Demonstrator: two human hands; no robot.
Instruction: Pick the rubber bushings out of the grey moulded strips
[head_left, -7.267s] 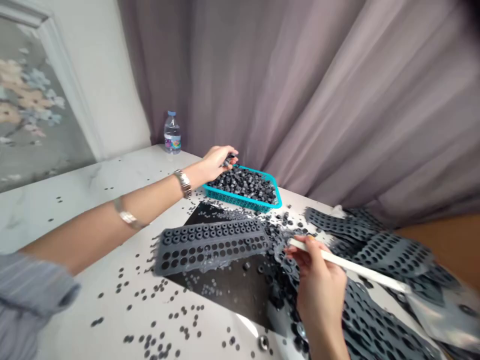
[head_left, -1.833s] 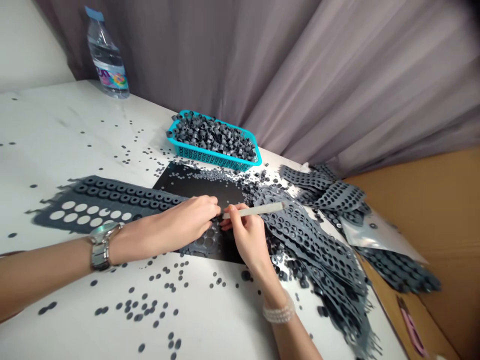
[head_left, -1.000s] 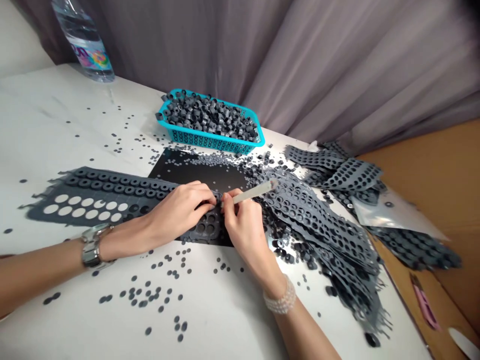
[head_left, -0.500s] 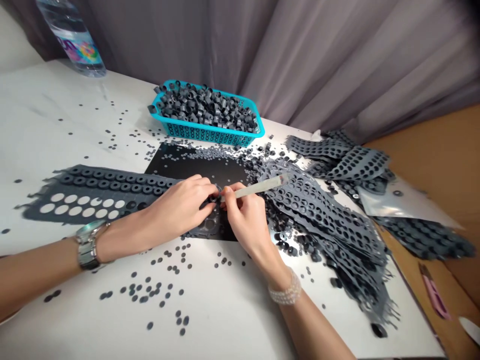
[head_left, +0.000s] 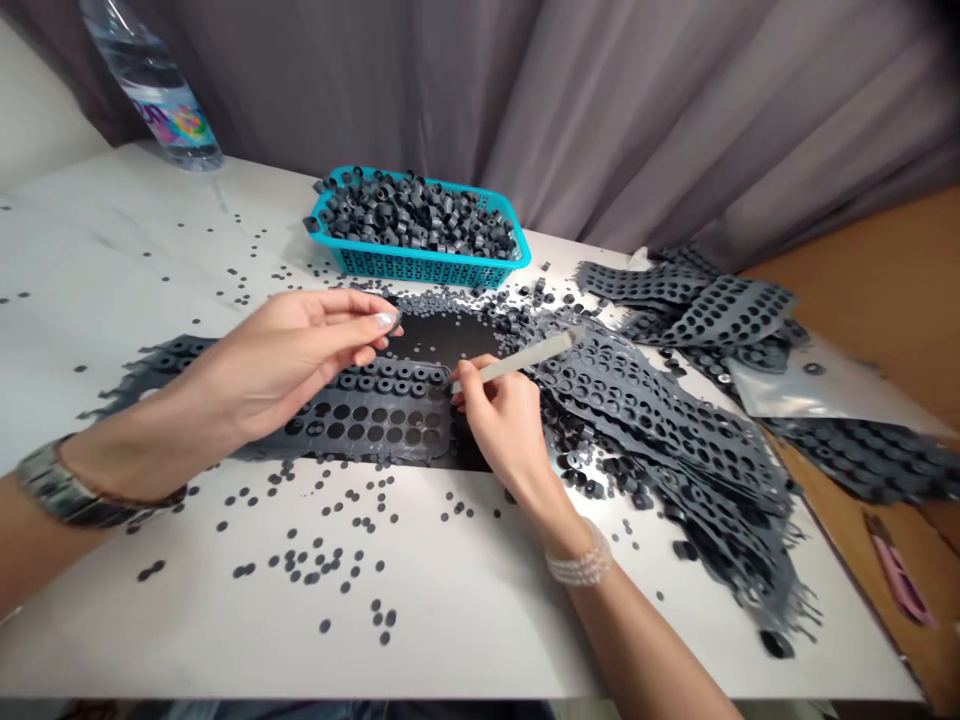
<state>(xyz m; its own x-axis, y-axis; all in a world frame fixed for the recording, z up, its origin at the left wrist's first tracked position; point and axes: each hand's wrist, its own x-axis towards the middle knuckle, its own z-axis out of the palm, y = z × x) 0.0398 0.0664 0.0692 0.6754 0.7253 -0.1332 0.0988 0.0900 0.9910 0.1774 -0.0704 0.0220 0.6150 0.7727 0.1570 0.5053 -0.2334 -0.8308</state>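
Observation:
My left hand (head_left: pixel 300 350) is raised over the moulded grey rubber sheet (head_left: pixel 367 440), with thumb and fingertips pinched on a small dark rubber piece (head_left: pixel 394 322). Fingers hide most of that piece. In its upper rows the sheet carries raised round pieces with holes, and in the lower rows flat dark circles. My right hand (head_left: pixel 502 420), at the sheet's right end, grips a slim whitish pen-like tool (head_left: pixel 536 354) slanting up to the right; its lower tip is hidden by the fingers. Under the sheet's end lies a black mat (head_left: pixel 442 338).
A turquoise basket (head_left: pixel 427 270) full of small rubber pieces stands at the back. Perforated rubber sheets (head_left: pixel 645 410) are piled on the right, with a plastic bag (head_left: pixel 810 385) and a pink-handled cutter (head_left: pixel 896 575) beyond. Small discs (head_left: pixel 315 560) litter the table. A water bottle (head_left: pixel 176 110) stands back left.
My left hand has lifted off the sheet's right end and moved up and left, pinching a small dark piece. My right hand stays near the end, still holding the tool.

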